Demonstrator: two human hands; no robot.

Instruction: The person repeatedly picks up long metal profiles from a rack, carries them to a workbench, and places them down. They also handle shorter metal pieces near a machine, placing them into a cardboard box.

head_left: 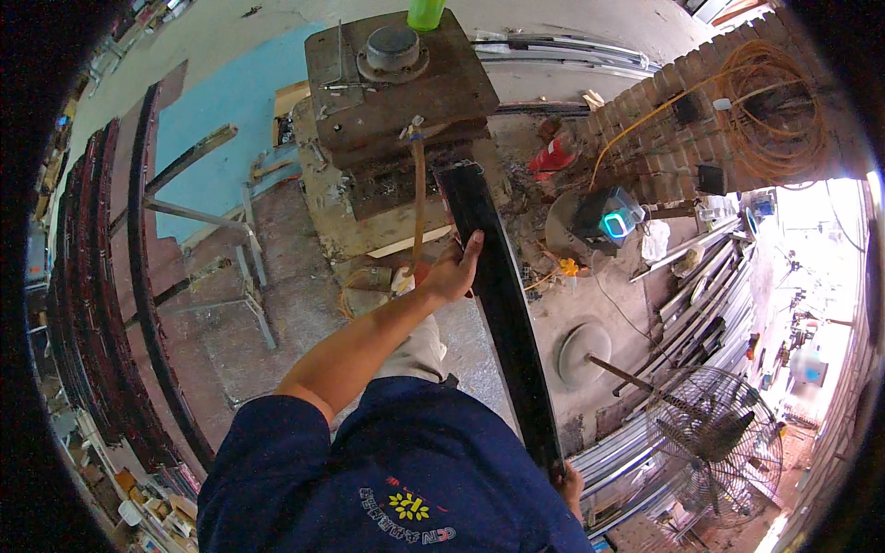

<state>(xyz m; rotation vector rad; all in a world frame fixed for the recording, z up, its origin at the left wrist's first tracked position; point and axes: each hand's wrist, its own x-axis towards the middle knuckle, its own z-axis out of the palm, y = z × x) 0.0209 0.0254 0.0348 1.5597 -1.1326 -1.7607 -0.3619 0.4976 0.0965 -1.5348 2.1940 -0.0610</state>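
A long, flat black profile bar (505, 304) slants across the front of my body. My left hand (454, 269) is closed round its left edge, the thumb lying on top. At the bar's near end my right hand (572, 488) grips the edge, with most of that hand and its arm hidden. The bar's far end meets the front of a brown, grimy metal machine (406, 101), whose flat top carries a round metal cylinder (393, 48). Whether that end rests on the machine or is inside it, I cannot tell. A tan hose (419, 194) hangs from the machine's front.
A bright green cup (426, 13) stands on the machine's far edge. Dark bars (101, 295) lean on racks at left. A pedestal fan (714, 438) and stacked metal profiles (691, 304) occupy the right. Behind them, orange cable (765, 111) coils against a brick wall (664, 101).
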